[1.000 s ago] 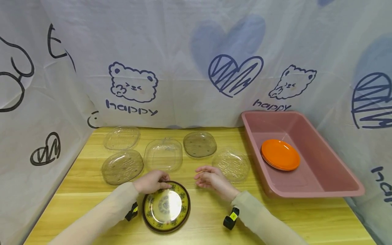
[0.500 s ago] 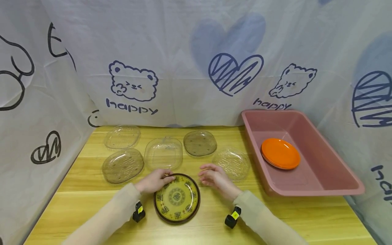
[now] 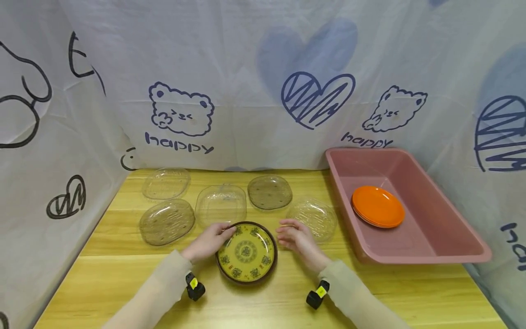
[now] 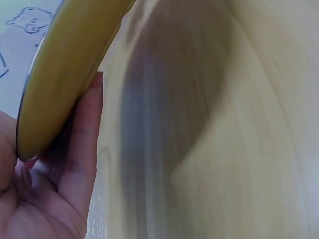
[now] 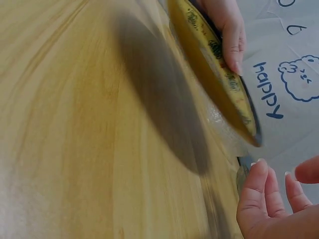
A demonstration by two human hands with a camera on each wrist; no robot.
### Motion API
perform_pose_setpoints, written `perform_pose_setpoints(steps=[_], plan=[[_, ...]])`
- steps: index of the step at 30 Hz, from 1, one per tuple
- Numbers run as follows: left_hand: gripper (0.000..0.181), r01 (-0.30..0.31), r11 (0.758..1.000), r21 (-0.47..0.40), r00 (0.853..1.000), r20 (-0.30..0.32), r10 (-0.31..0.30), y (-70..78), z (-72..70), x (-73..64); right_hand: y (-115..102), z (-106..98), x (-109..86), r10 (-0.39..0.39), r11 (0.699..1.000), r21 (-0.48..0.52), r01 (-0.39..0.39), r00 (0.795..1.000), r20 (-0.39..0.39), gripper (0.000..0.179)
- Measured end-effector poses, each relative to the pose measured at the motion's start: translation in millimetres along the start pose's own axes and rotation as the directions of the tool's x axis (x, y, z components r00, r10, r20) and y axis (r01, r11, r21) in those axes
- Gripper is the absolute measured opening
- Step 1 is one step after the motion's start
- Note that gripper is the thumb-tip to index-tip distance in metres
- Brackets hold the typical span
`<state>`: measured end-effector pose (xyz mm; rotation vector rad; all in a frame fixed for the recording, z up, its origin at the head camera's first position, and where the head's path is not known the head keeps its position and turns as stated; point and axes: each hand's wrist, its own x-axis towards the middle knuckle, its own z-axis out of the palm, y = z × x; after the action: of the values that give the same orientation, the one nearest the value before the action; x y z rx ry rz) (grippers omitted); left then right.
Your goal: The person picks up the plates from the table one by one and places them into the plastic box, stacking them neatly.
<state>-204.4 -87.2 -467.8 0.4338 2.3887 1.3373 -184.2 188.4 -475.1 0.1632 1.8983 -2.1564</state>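
Observation:
A round yellow plate (image 3: 246, 253) with dark printed motifs and a dark brown rim is held over the table in front of me. My left hand (image 3: 209, 242) grips its upper left edge, thumb on the face and fingers beneath. From the left wrist, the plain yellow underside of the plate (image 4: 65, 74) shows against the fingers. The plate's shadow falls on the wood, apart from the plate, in both wrist views. Just beyond the plate's right edge hovers my right hand (image 3: 302, 242), fingers loosely bent, with nothing in them.
Behind the plate lie several see-through dishes, among them a brownish one (image 3: 166, 222) and a colourless one (image 3: 312, 220). A pink tub (image 3: 435, 214) on the right contains stacked orange plates (image 3: 378, 206). A printed white cloth (image 3: 246, 68) borders the table (image 3: 102, 278).
The left hand has carried the yellow plate rightward and slightly away from me, toward the right hand. The right hand has drifted a little to the right.

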Motion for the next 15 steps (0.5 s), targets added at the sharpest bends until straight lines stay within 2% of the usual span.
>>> perform_pose_setpoints(steps=[4,9,15], plan=[[0.039,-0.012,0.996,-0.085,0.998,-0.059,0.007,6.3,3.1,1.3,-1.0,-1.0,0.8,0.010,0.999,0.046,-0.009,1.000,-0.006,0.037],[0.043,0.026,0.980,-0.198,0.987,-0.150,-0.056,18.8,11.0,5.3,-1.9,-2.4,0.6,0.031,0.994,0.101,-0.029,0.999,-0.021,0.035],[0.045,0.046,0.942,-0.333,0.964,-0.234,-0.129,31.9,22.6,12.6,-3.5,-3.0,-3.2,0.042,0.990,0.137,-0.039,0.999,-0.020,0.039]])
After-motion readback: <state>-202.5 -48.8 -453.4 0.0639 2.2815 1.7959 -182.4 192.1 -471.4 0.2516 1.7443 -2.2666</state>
